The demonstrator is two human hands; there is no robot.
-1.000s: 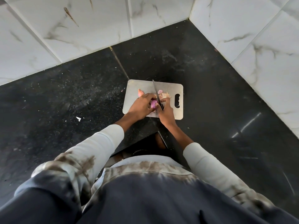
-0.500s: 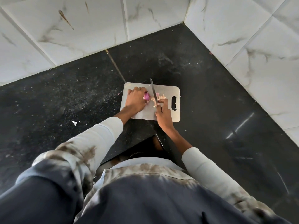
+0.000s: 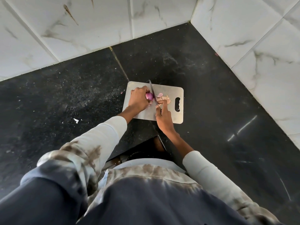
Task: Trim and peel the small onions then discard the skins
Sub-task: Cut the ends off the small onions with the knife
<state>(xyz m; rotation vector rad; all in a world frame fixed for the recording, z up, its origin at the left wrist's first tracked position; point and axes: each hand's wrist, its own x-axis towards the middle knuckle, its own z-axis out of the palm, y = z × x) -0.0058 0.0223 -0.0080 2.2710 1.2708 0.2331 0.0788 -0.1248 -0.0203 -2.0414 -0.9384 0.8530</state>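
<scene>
A small purple onion (image 3: 149, 96) rests on the pale cutting board (image 3: 172, 117), pinned under the fingers of my left hand (image 3: 138, 101). My right hand (image 3: 163, 116) grips a knife (image 3: 152, 92) by the handle, its forefinger stretched forward. The dark blade lies against the onion's right side and points away from me. A small heap of pinkish-tan skins (image 3: 164, 99) lies on the board just right of the blade.
The board sits on a black speckled counter (image 3: 73, 95) in a corner of white marble-look tiled walls (image 3: 253, 46). A small white scrap (image 3: 76, 120) lies on the counter to the left. The board's handle slot (image 3: 177, 104) faces right.
My left hand has carried the onion from the board's middle to its left part and set it down. The knife blade has come against the onion's right side.
</scene>
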